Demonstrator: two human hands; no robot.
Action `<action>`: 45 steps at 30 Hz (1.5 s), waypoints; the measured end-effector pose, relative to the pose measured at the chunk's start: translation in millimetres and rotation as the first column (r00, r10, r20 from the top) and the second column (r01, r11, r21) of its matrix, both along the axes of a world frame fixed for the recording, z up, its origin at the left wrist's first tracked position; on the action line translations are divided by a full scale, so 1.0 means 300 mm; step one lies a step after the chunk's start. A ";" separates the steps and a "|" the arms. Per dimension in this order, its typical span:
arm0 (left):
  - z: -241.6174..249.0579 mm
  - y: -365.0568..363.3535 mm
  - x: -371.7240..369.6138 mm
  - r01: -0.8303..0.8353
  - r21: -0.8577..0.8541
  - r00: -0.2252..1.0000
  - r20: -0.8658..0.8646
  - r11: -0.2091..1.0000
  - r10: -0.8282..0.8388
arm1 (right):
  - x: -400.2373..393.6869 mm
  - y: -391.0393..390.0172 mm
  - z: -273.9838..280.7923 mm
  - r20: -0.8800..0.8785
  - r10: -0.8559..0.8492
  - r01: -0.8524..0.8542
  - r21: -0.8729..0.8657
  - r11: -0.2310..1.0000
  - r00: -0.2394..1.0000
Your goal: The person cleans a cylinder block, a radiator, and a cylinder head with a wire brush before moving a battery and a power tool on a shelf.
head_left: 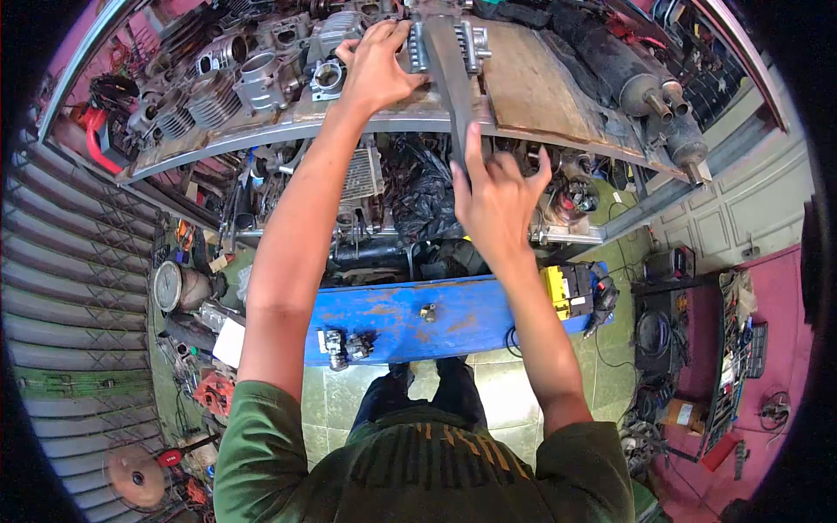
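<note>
My left hand (379, 68) is at the far side of the bench, its thumb and fingers curved around the left end of a silver finned engine part (418, 50). A long dark grey bar (451, 78) lies over the middle of that part and runs toward me. My right hand (501, 196) has its near end between thumb and index finger, the index stretched along it and the little finger sticking out. Left of my left hand stand a small round metal housing (328, 80) and a bare metal cylinder (262, 82).
Several finned cylinders (212, 101) crowd the left of the wooden bench top (540, 87); exhaust mufflers (649, 91) lie at right. Nearer me, a blue bench (397, 305) carries a carburetor (343, 345), a small brass piece (427, 312) and a yellow-and-black box (567, 292).
</note>
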State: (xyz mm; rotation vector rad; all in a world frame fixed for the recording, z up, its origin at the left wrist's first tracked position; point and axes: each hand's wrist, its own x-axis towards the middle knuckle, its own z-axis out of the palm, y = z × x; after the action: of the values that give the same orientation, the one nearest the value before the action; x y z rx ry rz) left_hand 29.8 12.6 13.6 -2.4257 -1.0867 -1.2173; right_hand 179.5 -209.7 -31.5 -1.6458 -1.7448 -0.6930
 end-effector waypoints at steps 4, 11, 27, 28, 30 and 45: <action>-0.023 0.048 0.008 0.080 0.041 0.996 0.048 0.996 -0.081 | -0.027 0.012 0.008 -0.111 0.044 -0.032 0.107 0.994 0.993; -0.022 0.044 0.003 0.101 -0.001 0.992 0.071 0.995 -0.101 | -0.043 0.044 -0.028 -0.077 0.016 -0.010 0.071 0.997 0.997; -0.011 0.057 0.020 0.123 -0.038 0.991 0.058 0.992 -0.121 | -0.052 0.063 0.045 -0.137 0.069 -0.043 0.186 0.982 0.988; -0.006 0.047 0.026 0.122 -0.041 0.991 0.058 0.992 -0.119 | -0.055 0.102 0.065 -0.102 0.063 -0.039 0.225 0.974 0.993; 0.004 0.038 0.038 0.073 -0.063 0.997 0.018 0.995 -0.072 | -0.049 0.139 0.067 -0.078 0.028 -0.012 0.197 0.980 0.997; 0.005 0.066 0.021 0.091 -0.026 0.995 -0.029 0.996 -0.092 | -0.008 0.067 -0.026 -0.049 -0.022 0.028 0.133 0.991 0.999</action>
State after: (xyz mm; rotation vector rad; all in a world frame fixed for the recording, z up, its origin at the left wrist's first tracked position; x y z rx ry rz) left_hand 36.1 32.5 15.1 -2.5289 -0.9982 -1.1972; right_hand 177.2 -189.4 -39.3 -1.5830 -1.6113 -0.7595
